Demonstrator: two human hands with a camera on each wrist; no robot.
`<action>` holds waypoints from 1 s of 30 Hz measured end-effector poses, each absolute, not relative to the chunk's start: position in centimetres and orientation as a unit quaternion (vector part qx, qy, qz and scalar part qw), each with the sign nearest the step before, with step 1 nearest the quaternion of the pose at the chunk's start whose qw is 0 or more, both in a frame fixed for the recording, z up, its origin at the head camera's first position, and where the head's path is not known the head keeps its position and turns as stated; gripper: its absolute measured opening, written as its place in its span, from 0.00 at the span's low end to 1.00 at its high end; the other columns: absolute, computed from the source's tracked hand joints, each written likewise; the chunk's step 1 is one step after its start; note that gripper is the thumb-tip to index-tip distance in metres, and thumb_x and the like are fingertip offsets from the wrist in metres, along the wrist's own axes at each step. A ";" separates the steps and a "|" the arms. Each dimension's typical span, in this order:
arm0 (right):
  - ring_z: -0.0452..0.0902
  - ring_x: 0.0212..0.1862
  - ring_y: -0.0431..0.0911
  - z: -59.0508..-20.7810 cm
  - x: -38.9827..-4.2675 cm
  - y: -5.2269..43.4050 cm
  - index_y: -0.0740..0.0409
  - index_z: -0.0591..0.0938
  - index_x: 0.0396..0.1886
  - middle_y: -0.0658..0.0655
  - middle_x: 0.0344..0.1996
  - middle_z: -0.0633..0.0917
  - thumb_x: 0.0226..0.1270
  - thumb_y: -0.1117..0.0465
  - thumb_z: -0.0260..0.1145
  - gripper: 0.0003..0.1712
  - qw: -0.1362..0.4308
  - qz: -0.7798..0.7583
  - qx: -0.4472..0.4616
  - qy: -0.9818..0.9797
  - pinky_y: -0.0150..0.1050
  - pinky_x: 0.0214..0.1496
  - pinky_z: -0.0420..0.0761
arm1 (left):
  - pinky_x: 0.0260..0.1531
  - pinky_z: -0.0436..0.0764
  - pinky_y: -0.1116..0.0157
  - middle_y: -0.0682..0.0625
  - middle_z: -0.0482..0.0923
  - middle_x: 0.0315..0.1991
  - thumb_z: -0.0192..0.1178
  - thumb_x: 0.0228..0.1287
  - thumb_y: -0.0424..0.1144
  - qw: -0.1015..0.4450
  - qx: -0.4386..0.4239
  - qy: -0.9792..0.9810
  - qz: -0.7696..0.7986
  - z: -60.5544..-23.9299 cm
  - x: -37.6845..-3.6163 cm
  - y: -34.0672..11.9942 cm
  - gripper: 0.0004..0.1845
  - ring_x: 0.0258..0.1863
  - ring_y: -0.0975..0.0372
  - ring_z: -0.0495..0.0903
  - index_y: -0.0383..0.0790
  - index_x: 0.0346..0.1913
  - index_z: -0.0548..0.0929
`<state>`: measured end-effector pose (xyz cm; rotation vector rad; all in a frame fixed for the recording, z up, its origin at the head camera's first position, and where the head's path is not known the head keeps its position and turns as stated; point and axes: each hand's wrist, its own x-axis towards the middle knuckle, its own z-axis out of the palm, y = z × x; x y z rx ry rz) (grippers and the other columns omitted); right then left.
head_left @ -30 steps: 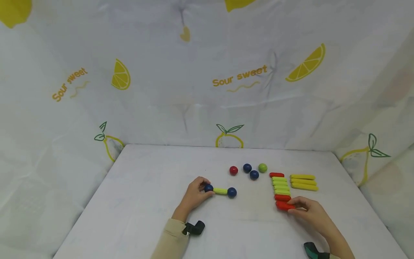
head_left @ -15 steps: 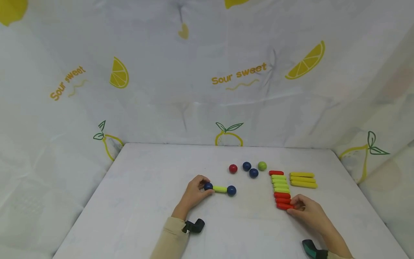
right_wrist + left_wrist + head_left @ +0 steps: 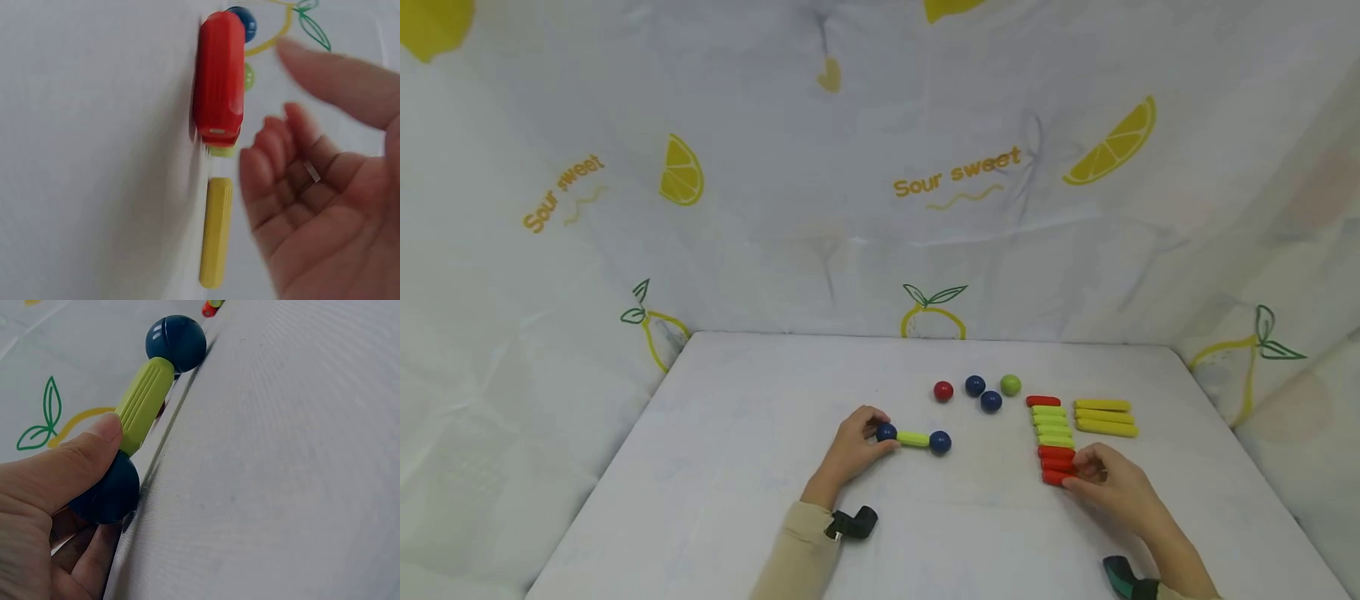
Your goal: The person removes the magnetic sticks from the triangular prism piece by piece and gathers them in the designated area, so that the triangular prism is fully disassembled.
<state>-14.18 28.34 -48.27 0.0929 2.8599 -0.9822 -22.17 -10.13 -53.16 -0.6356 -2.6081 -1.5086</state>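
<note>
While the left hand [image 3: 850, 450] stays pinched on the blue ball [image 3: 886, 432] ending the green-stick dumbbell [image 3: 913, 439], unmoved on the counter [image 3: 737, 467]: right hand [image 3: 1108, 487] now shifted forward, fingers loosely curled and released beside the nearest red stick [image 3: 1054, 477]. Red stick previously pulled clear, now pushed back against the stack [image 3: 1051, 421]. Indicates a return, not a pickup.

White tabletop [image 3: 737, 467], blue-balled green rod [image 3: 913, 439] mid-front, red ball [image 3: 943, 391], two blue balls [image 3: 982, 393], green ball [image 3: 1010, 385], red and green sticks [image 3: 1052, 437], yellow sticks [image 3: 1103, 417] toward right edge
</note>
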 end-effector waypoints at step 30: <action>0.73 0.52 0.50 -49.8 -20.7 14.7 0.58 0.75 0.52 0.56 0.50 0.78 0.54 0.58 0.66 0.24 0.113 -0.502 -0.162 0.842 0.44 0.54 0.76 | 0.49 0.75 0.72 0.52 0.72 0.42 0.67 0.47 0.47 0.036 -0.214 -0.858 -0.466 -53.4 -22.2 -10.0 0.22 0.48 0.62 0.75 0.42 0.42 0.73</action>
